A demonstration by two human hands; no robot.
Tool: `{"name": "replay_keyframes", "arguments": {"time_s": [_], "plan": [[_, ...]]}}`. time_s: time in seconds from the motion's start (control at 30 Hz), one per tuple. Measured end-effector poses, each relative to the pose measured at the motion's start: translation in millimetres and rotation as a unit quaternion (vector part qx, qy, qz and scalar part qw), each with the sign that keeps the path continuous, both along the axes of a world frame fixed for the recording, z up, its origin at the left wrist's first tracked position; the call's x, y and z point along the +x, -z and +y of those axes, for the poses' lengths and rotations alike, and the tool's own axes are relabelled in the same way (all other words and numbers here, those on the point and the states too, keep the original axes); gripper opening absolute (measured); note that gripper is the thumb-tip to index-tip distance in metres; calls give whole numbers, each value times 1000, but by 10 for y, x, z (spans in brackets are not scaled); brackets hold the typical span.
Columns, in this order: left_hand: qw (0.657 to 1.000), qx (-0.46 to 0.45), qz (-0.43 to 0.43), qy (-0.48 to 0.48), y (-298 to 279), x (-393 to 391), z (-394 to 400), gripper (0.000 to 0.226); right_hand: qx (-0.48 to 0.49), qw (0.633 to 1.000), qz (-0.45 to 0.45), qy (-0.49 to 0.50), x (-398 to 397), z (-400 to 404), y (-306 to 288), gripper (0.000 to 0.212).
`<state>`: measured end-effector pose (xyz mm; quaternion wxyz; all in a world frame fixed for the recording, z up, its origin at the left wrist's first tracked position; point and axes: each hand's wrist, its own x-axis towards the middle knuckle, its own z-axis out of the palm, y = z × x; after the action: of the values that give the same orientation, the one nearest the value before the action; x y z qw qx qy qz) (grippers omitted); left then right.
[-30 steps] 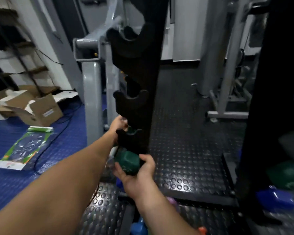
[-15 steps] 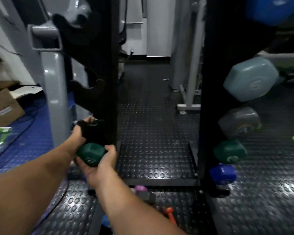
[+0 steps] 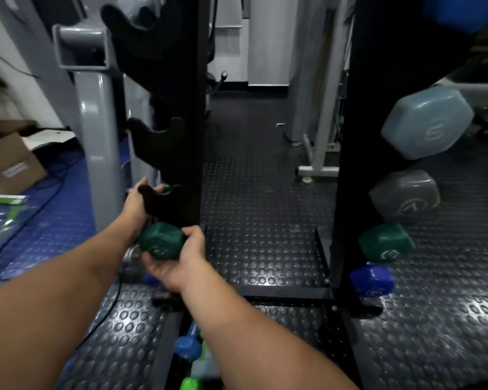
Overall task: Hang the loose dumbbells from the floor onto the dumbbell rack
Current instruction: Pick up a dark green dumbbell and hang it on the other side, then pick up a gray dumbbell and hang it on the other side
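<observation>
Head view: one wide look forward and down at a gym floor, both forearms reaching to the foot of a rack.
Floor [image 3: 265, 198]: black studded rubber matting, with blue matting to the left; it bears the rack and the weights still loose.
Dumbbell rack [image 3: 178, 108]: two black uprights with a gap between; the left upright carries hooked cradles, the upper two bare, presumably shaped so that a handle drops in and stays.
Right upright [image 3: 366, 136]: shows four dumbbell heads stacked top to bottom, pale blue [image 3: 427, 122], grey [image 3: 404, 195], green [image 3: 385, 243] and dark blue [image 3: 372, 280], largest highest.
Grey machine post [image 3: 102, 153]: stands just left of the left upright, crowding the left hand's approach.
Green dumbbell [image 3: 161, 240]: the piece in hand, low beside the left upright, its near head just below the lowest cradle [image 3: 159, 201]; a sliver of green shows in that notch, so the handle is probably being seated there.
Right hand [image 3: 178, 263]: palm up, fingers and thumb curled round the near green head, carrying its weight from beneath.
Left hand [image 3: 137, 204]: beside the lowest cradle, largely hidden by it; whether it grasps the dumbbell or only steadies cannot be told.
Loose dumbbells [image 3: 188, 346]: blue, pale and bright green pieces on the floor at the bottom edge, still to be hung.
</observation>
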<state>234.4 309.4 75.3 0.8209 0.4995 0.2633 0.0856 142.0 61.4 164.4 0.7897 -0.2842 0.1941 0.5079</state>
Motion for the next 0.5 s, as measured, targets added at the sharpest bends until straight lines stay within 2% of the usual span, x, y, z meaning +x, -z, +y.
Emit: {"name": "replay_keyframes", "arguments": {"time_s": [0.03,0.07,0.17,0.33,0.43,0.5], "plan": [[999,15,29,-18,-366,-294,-399,71,-16,1000,-10,-17,-9,-8,-3,49],[998,47,20,-24,-824,-486,-941,67,-31,999,-24,-37,-1,-22,2,52],[996,69,-29,-39,-979,-732,-1247,59,-93,987,-86,-103,3,-78,5,61],[990,118,25,-71,-950,-927,-1355,49,-153,965,-160,-140,13,-184,64,70],[988,94,38,-120,-835,-1037,-1400,43,-166,958,-198,-122,-16,-270,108,57],[956,201,151,-150,-703,-1173,-1360,31,-179,952,-230,-97,-8,-371,143,47]]}}
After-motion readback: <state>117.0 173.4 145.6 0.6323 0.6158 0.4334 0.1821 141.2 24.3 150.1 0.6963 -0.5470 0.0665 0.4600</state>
